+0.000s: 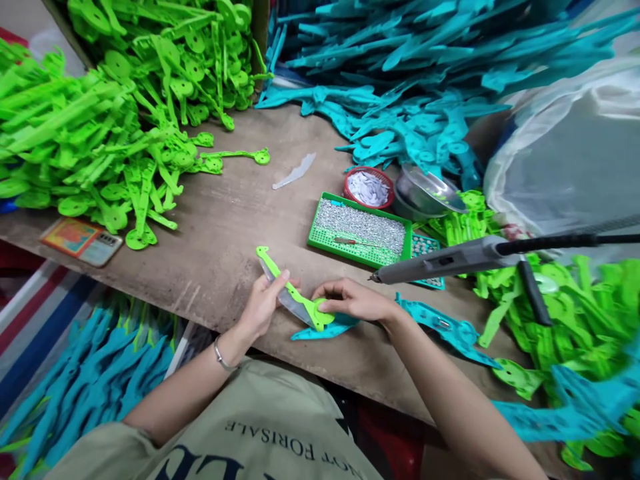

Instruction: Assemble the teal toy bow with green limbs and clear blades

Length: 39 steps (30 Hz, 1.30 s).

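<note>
My left hand (263,303) is closed around the middle of a lime-green plastic handle piece (305,300), thumb on top. Along the near side of this piece lies a translucent grey blade (296,309). At the rounded end, the bent fingers of my right hand (353,300) are closed on the same green piece. A teal plastic piece (320,331) rests on the table under the green one, partly hidden by my right hand. Another teal piece (445,330), with a small metal part on it, lies to the right of my right forearm.
A green tray (313,233) holds small metal parts and a screwdriver (350,241). Behind it stand a red basket (349,193) of pale pieces and a metal bowl (433,190). A grey power screwdriver (440,260) hangs at right. Green and teal heaps surround the table (235,213).
</note>
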Motion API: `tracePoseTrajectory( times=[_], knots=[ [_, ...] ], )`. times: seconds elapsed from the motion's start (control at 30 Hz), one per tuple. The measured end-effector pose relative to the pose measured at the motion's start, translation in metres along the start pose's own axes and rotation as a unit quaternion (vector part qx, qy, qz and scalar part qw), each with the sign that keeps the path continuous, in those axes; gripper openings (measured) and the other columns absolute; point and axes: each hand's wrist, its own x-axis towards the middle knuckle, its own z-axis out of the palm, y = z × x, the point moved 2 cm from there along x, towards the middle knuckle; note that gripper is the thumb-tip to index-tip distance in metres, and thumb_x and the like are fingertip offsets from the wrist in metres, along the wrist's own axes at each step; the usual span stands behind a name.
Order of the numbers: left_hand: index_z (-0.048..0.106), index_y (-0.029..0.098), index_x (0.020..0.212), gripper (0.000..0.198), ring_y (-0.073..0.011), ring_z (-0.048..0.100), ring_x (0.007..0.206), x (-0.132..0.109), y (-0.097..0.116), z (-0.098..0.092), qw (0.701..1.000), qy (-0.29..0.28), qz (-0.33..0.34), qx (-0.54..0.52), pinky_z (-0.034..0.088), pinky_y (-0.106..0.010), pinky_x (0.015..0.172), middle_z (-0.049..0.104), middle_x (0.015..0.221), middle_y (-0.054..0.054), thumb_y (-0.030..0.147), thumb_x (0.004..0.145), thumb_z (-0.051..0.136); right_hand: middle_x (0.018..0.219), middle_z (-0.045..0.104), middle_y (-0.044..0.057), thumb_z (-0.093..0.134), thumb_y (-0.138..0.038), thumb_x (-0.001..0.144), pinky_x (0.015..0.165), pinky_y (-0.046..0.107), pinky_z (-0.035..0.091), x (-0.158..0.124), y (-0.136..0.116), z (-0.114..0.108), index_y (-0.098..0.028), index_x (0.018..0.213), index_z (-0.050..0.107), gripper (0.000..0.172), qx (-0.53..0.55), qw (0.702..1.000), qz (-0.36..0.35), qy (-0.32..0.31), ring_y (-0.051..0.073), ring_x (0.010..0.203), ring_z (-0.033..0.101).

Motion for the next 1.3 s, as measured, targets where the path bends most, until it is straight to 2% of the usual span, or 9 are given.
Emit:
tracePoseTrajectory(
  times=[0.1, 0.23, 0.37, 0.53, 0.77, 0.93, 1.13, 1.2, 1.3],
  knots=[
    [0.061, 0.016, 0.081, 0.057, -0.0175, 0.069, 0.063, 0.007, 0.005, -0.004, 0.999, 0.03, 0.02, -0.028, 0.056, -0.029, 0.064, 0.072, 0.069, -0.002, 0.053, 0.049, 0.091, 0.081, 0.065, 0.002, 0.068, -0.053, 0.082, 0.066, 0.026, 0.043, 0.001, -0.001, 0.002, -0.015, 0.094, 0.07, 0.039, -0.03, 0.999, -0.012, 0.005, 0.014, 0.072, 0.053],
    [0.06, 0.016, 0.082, 0.058, -0.0179, 0.069, 0.06, 0.014, 0.009, -0.006, 0.999, 0.022, 0.015, -0.021, 0.057, -0.03, 0.062, 0.071, 0.067, -0.001, 0.051, 0.048, 0.092, 0.083, 0.066, 0.002, 0.065, -0.052, 0.084, 0.066, 0.027, 0.044, 0.001, -0.002, 0.002, -0.016, 0.097, 0.07, 0.039, -0.045, 0.999, -0.019, 0.013, 0.015, 0.073, 0.054],
    [0.063, 0.016, 0.088, 0.055, -0.0196, 0.073, 0.068, 0.024, 0.021, -0.01, 1.0, 0.021, 0.016, -0.013, 0.058, -0.031, 0.065, 0.075, 0.079, -0.006, 0.054, 0.057, 0.089, 0.083, 0.067, 0.003, 0.063, -0.053, 0.085, 0.065, 0.027, 0.044, -0.002, -0.002, 0.001, -0.016, 0.095, 0.071, 0.039, -0.053, 0.998, -0.017, 0.018, 0.016, 0.074, 0.055],
    [0.06, 0.016, 0.081, 0.046, -0.019, 0.072, 0.064, 0.037, 0.033, -0.01, 0.998, 0.046, 0.047, -0.018, 0.06, -0.036, 0.074, 0.069, 0.065, -0.001, 0.048, 0.062, 0.086, 0.082, 0.068, 0.003, 0.061, -0.052, 0.086, 0.064, 0.027, 0.045, -0.003, 0.0, 0.001, -0.016, 0.098, 0.071, 0.039, -0.07, 0.997, -0.02, 0.033, 0.016, 0.072, 0.056],
    [0.062, 0.016, 0.085, 0.039, -0.0215, 0.074, 0.068, 0.048, 0.044, -0.008, 0.999, 0.033, 0.031, -0.001, 0.061, -0.039, 0.075, 0.07, 0.07, -0.004, 0.052, 0.077, 0.075, 0.084, 0.07, 0.004, 0.062, -0.052, 0.086, 0.067, 0.028, 0.047, 0.001, 0.003, -0.006, -0.014, 0.101, 0.073, 0.043, -0.087, 0.994, -0.026, 0.057, 0.016, 0.073, 0.058],
    [0.059, 0.015, 0.078, 0.033, -0.0201, 0.072, 0.066, 0.063, 0.052, -0.005, 0.996, 0.069, 0.055, -0.002, 0.061, -0.038, 0.076, 0.065, 0.062, -0.002, 0.046, 0.082, 0.07, 0.097, 0.076, 0.007, 0.066, -0.052, 0.083, 0.076, 0.03, 0.05, 0.007, 0.005, -0.011, -0.014, 0.105, 0.076, 0.045, -0.058, 0.995, -0.036, 0.079, 0.019, 0.082, 0.064],
    [0.06, 0.017, 0.099, 0.04, -0.0149, 0.069, 0.068, 0.06, 0.051, -0.008, 0.995, 0.031, 0.06, 0.073, 0.059, -0.028, 0.065, 0.069, 0.095, -0.007, 0.052, 0.082, 0.07, 0.102, 0.078, 0.007, 0.069, -0.053, 0.083, 0.082, 0.032, 0.051, 0.008, 0.011, -0.014, -0.017, 0.107, 0.078, 0.044, -0.067, 0.988, -0.055, 0.127, 0.021, 0.09, 0.068],
    [0.058, 0.02, 0.111, 0.047, -0.013, 0.066, 0.07, 0.051, 0.048, -0.013, 0.982, 0.038, 0.109, 0.148, 0.056, -0.024, 0.059, 0.065, 0.113, -0.008, 0.047, 0.077, 0.077, 0.101, 0.077, 0.007, 0.069, -0.05, 0.085, 0.082, 0.032, 0.052, 0.006, 0.012, -0.013, -0.017, 0.107, 0.077, 0.04, -0.089, 0.983, -0.073, 0.146, 0.021, 0.089, 0.069],
    [0.05, 0.025, 0.133, 0.066, -0.0131, 0.065, 0.079, 0.03, 0.04, -0.019, 0.935, 0.05, 0.215, 0.278, 0.055, -0.021, 0.059, 0.054, 0.133, -0.01, 0.04, 0.075, 0.079, 0.099, 0.076, 0.008, 0.07, -0.044, 0.087, 0.085, 0.034, 0.052, 0.003, 0.011, -0.01, -0.019, 0.105, 0.077, 0.032, -0.144, 0.963, -0.1, 0.205, 0.021, 0.091, 0.068]
  ],
)
